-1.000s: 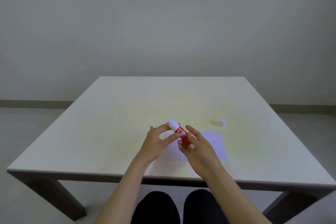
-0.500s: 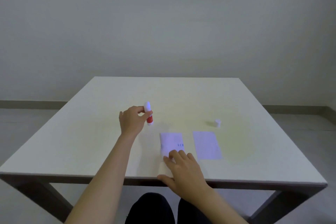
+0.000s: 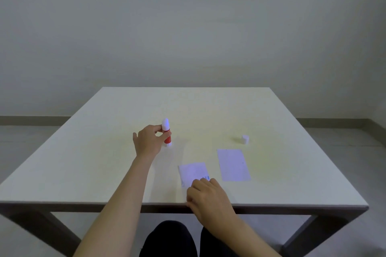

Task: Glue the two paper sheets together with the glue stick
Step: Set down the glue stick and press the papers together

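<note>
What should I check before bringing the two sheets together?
1. Glue stick standing on the table: ok, upright, left hand pinching it.
2. Cap off: ok, lying apart at right.
3. Near sheet pinned: ok, right hand fingertips on its near edge.
4. Far sheet free: ok, flat, untouched.
5. Glue on paper: cannot tell.

soft, even, rather dim light with a cool grey cast. the counter (image 3: 117,152) shows a faint yellowish patch at its middle. shadows are weak and diffuse. paper sheets (image 3: 233,165) glow bluish-white. detail is slightly soft; wide-angle stretch at the edges.
</note>
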The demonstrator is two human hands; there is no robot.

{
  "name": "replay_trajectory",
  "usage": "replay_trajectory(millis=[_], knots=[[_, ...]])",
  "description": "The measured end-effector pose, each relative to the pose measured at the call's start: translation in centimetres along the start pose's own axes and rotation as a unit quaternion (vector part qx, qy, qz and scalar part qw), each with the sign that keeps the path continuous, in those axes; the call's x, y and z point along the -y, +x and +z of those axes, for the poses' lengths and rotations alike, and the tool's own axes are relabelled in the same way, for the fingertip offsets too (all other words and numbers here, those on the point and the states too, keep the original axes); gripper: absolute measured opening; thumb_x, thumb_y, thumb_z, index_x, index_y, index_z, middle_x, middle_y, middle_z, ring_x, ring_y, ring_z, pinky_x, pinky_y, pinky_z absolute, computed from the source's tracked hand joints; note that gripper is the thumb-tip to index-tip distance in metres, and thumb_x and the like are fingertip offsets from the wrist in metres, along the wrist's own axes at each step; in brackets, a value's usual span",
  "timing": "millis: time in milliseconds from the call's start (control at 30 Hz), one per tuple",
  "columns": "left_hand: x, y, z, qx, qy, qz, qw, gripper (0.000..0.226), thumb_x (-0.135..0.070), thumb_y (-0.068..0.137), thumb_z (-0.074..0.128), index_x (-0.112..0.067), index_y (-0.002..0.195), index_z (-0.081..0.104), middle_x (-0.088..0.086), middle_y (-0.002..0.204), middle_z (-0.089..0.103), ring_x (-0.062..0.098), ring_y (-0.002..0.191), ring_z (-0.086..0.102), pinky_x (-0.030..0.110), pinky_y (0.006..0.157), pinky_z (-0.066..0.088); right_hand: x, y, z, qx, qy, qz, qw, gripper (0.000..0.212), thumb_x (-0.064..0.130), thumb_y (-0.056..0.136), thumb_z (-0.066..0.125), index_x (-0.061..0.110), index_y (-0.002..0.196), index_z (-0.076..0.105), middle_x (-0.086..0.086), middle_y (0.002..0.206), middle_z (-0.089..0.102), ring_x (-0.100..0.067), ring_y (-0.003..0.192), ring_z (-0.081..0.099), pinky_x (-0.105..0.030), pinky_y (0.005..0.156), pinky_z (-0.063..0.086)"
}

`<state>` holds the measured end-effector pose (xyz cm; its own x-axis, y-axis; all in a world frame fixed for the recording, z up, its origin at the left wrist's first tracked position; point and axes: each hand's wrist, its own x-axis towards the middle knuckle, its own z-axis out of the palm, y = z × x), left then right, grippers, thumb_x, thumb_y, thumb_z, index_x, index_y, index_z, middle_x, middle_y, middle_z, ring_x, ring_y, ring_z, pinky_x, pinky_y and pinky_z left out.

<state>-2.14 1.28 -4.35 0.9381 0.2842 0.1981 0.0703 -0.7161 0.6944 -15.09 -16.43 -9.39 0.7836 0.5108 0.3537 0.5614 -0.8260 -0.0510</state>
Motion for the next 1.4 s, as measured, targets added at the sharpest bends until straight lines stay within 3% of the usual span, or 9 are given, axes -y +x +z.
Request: replay_trajectory(millis=[167, 267, 333, 400, 500, 600, 800, 1033, 1400], knots=[[0.4, -1.5, 0.1, -0.061, -0.098, -0.021, 0.993, 0.066, -0.041, 0.083, 0.066, -0.016, 0.14, 0.044, 0.004, 0.14, 0.047, 0.02, 0.133, 0.043, 0.043, 0.114, 0.025, -0.7, 0.3, -2.9, -0.026, 0.204, 0.092, 0.974, 0.013, 0.017, 0.082, 0.063, 0.016, 0.07, 0.056, 0.007, 0.067, 0.055, -0.012, 0.054, 0.046, -0.024, 0.053, 0.037], [-0.9, -5.5, -0.2, -0.19, -0.242, 0.032, 0.951, 0.028, -0.029, 0.088, 0.058, -0.019, 0.115, 0.06, -0.002, 0.103, 0.062, 0.002, 0.096, 0.058, 0.032, 0.09, 0.044, -2.9, 1.1, -5.7, -0.119, 0.388, 0.232, 0.884, 0.015, 0.009, 0.087, 0.06, 0.014, 0.073, 0.058, 0.011, 0.058, 0.055, -0.007, 0.049, 0.048, -0.018, 0.053, 0.041], [-2.5, -7.9, 0.2, -0.134, -0.327, 0.013, 0.935, 0.01, -0.023, 0.09, 0.055, -0.021, 0.085, 0.064, -0.007, 0.072, 0.063, -0.003, 0.065, 0.057, 0.029, 0.072, 0.046, -4.6, 1.7, -7.0, -0.171, 0.491, 0.306, 0.797, 0.013, 0.003, 0.088, 0.058, 0.01, 0.078, 0.06, 0.004, 0.058, 0.06, -0.007, 0.046, 0.054, -0.02, 0.051, 0.047], [-3.9, -9.5, 1.3, -0.045, -0.402, -0.042, 0.914, 0.024, -0.016, 0.093, 0.055, -0.014, 0.071, 0.063, -0.005, 0.054, 0.061, 0.005, 0.05, 0.057, 0.028, 0.063, 0.048, -5.7, 2.0, -7.8, -0.192, 0.597, 0.34, 0.701, 0.008, 0.002, 0.09, 0.057, 0.003, 0.084, 0.062, -0.009, 0.064, 0.063, -0.014, 0.051, 0.06, -0.025, 0.052, 0.052], [-5.7, -10.9, 3.0, 0.067, -0.446, -0.109, 0.886, 0.022, -0.019, 0.09, 0.061, -0.008, 0.071, 0.064, 0.0, 0.063, 0.07, 0.015, 0.055, 0.066, 0.027, 0.062, 0.055, -6.6, 1.5, -8.1, -0.206, 0.681, 0.361, 0.602, 0.011, 0.004, 0.092, 0.054, 0.001, 0.086, 0.062, -0.013, 0.074, 0.063, -0.017, 0.056, 0.062, -0.024, 0.056, 0.055], [-7.0, -11.2, 4.1, 0.127, -0.478, -0.149, 0.856, 0.005, -0.011, 0.085, 0.067, -0.01, 0.08, 0.066, 0.009, 0.085, 0.074, 0.02, 0.073, 0.07, 0.025, 0.067, 0.058, -7.1, 0.6, -7.6, -0.204, 0.707, 0.366, 0.569, 0.014, 0.004, 0.092, 0.053, 0.004, 0.082, 0.062, -0.013, 0.071, 0.063, -0.018, 0.057, 0.062, -0.025, 0.057, 0.055], [-8.2, -9.9, 4.4, 0.121, -0.393, -0.081, 0.908, 0.017, -0.008, 0.079, 0.073, -0.021, 0.081, 0.062, -0.001, 0.072, 0.071, -0.001, 0.058, 0.065, 0.021, 0.065, 0.05, -10.0, -0.4, -7.6, -0.141, 0.651, 0.407, 0.624, 0.015, 0.013, 0.092, 0.056, 0.003, 0.087, 0.065, -0.013, 0.079, 0.065, -0.023, 0.059, 0.061, -0.028, 0.056, 0.051], [-8.3, -8.5, 4.9, 0.163, -0.266, -0.039, 0.949, 0.05, -0.015, 0.071, 0.08, -0.019, 0.112, 0.052, -0.002, 0.076, 0.072, 0.009, 0.073, 0.07, 0.028, 0.079, 0.05, -13.3, -0.4, -7.4, -0.036, 0.508, 0.418, 0.752, 0.013, 0.005, 0.085, 0.062, 0.0, 0.074, 0.067, -0.008, 0.063, 0.059, -0.015, 0.051, 0.051, -0.025, 0.05, 0.039], [-6.7, -9.3, 7.8, 0.164, -0.179, -0.053, 0.969, 0.056, -0.023, 0.069, 0.081, -0.02, 0.118, 0.053, 0.0, 0.08, 0.075, 0.015, 0.092, 0.066, 0.025, 0.07, 0.043, -13.3, -1.3, -5.0, 0.007, 0.354, 0.459, 0.815, 0.013, 0.007, 0.079, 0.063, 0.005, 0.066, 0.063, 0.0, 0.047, 0.054, -0.002, 0.027, 0.042, -0.012, 0.034, 0.032]])
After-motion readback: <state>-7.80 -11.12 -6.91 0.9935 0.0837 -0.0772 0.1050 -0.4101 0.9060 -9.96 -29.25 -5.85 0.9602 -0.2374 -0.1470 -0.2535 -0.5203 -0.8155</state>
